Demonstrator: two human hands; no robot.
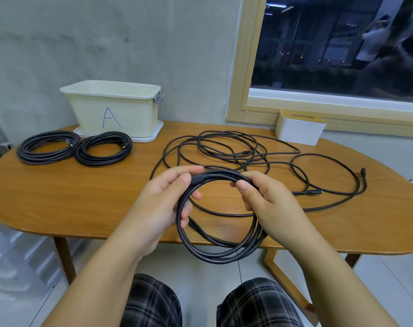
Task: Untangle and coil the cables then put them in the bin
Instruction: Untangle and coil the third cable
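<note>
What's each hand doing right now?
Left hand: grips the partly wound cable coil.
Right hand: pinches the same coil at its top.

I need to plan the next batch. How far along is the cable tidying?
Partly done. Two finished coils lie on the table in front of the bin, not yet inside. The left hand and right hand both hold a half-wound coil. Left: the loose tangle behind it, then binning every coil.

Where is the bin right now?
In the head view, the bin marked A stands at the table's far left against the wall, just behind the two coiled cables.
</note>
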